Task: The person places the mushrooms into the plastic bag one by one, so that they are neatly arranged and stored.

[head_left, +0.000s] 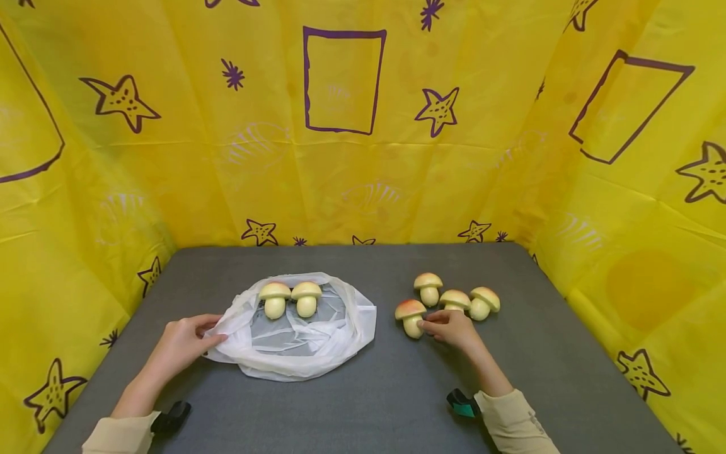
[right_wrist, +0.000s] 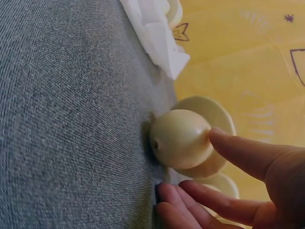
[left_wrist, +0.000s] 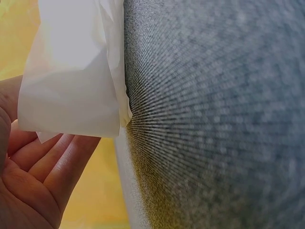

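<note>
A white plastic bag [head_left: 340,356] lies on the grey table with its mouth spread wide. Two toy mushrooms [head_left: 307,299] with pale caps rest inside it. My left hand [head_left: 181,343] pinches the bag's left rim; in the left wrist view the white plastic [left_wrist: 71,90] hides part of the fingers. To the right of the bag, my right hand [head_left: 454,329] is at a red-topped mushroom [head_left: 411,315]. Its thumb touches the pale stem [right_wrist: 181,138], while the other fingers lie beside it, apart from the stem in the right wrist view.
Close behind the right hand are three more mushrooms: one at the back [head_left: 428,287], one in the middle [head_left: 455,299], partly hidden by the hand, and one at the right [head_left: 484,302]. A yellow patterned cloth [head_left: 351,176] walls the table's back and sides.
</note>
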`<action>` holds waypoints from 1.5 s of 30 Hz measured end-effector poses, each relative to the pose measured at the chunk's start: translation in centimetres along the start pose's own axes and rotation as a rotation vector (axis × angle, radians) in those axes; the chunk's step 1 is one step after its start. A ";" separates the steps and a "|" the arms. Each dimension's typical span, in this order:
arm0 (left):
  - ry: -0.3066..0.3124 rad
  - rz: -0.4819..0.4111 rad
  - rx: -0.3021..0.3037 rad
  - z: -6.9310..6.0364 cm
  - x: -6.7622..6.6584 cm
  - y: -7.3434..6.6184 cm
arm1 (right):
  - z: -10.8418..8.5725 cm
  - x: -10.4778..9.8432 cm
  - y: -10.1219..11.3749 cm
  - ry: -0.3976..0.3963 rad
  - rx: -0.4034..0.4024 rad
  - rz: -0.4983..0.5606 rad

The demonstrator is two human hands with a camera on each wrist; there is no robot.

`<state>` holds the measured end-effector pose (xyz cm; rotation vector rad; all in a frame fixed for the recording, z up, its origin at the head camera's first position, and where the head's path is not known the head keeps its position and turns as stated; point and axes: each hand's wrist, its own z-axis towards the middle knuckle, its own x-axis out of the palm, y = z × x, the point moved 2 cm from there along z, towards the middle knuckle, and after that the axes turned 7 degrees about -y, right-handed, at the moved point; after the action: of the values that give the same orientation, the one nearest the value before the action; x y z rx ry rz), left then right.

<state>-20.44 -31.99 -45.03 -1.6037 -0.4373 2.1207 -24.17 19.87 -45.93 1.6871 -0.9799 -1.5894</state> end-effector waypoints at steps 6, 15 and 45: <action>-0.014 0.004 0.015 0.1 0.0 0.0 | 0.1 0.4 0.1 0.035 0.007 0.021; -0.020 0.013 0.023 0.1 0.0 0.0 | 0.2 1.1 0.4 0.087 -0.011 0.031; -0.026 0.010 0.024 0.1 0.1 0.1 | 0.6 1.7 0.6 0.085 0.018 0.045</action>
<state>-20.60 -32.03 -45.07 -1.5704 -0.4122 2.1476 -24.87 18.19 -46.38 1.7177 -0.9851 -1.4718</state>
